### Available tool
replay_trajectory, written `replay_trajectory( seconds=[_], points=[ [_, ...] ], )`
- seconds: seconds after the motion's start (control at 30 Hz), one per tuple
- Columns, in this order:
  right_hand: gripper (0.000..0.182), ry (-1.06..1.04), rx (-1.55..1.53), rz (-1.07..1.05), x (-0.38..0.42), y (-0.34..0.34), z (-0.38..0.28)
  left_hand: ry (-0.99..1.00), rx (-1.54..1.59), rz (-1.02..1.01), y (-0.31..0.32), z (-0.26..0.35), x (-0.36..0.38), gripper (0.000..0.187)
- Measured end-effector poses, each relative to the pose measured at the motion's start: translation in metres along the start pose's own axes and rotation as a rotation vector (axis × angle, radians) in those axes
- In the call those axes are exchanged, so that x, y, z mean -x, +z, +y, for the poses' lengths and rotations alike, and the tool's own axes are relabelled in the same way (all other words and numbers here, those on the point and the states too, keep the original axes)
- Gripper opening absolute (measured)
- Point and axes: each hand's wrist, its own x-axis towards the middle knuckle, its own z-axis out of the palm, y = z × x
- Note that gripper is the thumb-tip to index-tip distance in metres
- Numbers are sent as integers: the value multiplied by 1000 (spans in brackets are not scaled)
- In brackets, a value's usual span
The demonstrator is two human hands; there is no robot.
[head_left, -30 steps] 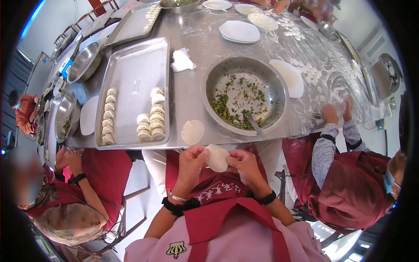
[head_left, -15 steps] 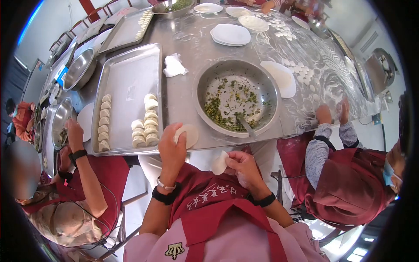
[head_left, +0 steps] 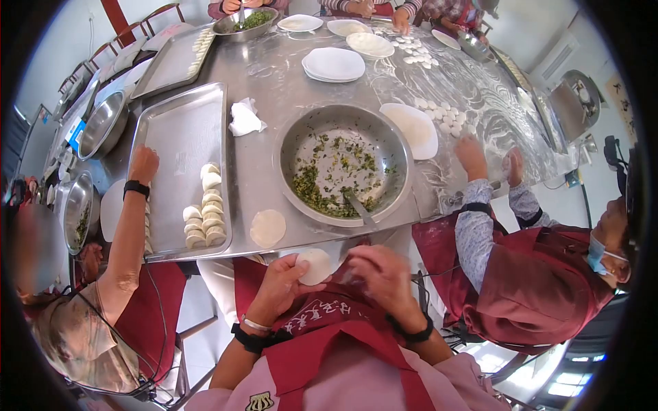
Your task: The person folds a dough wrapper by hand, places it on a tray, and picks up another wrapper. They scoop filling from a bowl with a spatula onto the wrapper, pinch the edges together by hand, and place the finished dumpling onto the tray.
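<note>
My left hand (head_left: 282, 278) pinches a round white dough wrapper (head_left: 315, 266) just off the table's front edge. To its right, my right hand (head_left: 381, 274) is raised and smeared by motion, so its fingers cannot be made out well. Another flat wrapper (head_left: 267, 229) lies on the table near the edge. Beyond my hands stands a steel bowl (head_left: 282, 185) of chopped green filling (head_left: 312, 188), with a spoon (head_left: 359, 208) leaning in it. Left of the bowl, a metal tray (head_left: 179, 137) carries rows of folded dumplings (head_left: 212, 216).
A person's hand (head_left: 144, 164) reaches over the tray's left side. At the right, another person's hands (head_left: 471, 156) are above the floured table. White plates (head_left: 333, 64), a crumpled tissue (head_left: 245, 117), small dough discs (head_left: 445, 115) and a second steel bowl (head_left: 104, 127) stand around.
A wrapper now lies on the table, and my left hand has come down holding one. My right hand has risen and shifted right. The left neighbour's hand has moved onto the tray.
</note>
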Motion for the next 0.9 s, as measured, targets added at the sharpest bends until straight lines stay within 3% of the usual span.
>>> replay_trajectory(
  seconds=[0.1,0.2,0.5,0.8,0.9],
  points=[
    [34,-54,148,238,-7,-30,-14,-13,11,13,-1,-4,0,32],
    [41,-198,439,245,-27,-41,-17,14,-13,4,-3,-8,-1,32],
    [26,-387,398,-55,-62,-30,28,97,-9,39,-8,-15,4,32],
    [15,-364,368,6,-105,-16,22,94,-109,66,-7,-2,-2,38],
    [16,-648,220,89,-129,11,23,143,-178,55,-3,5,-10,41]
  ],
)
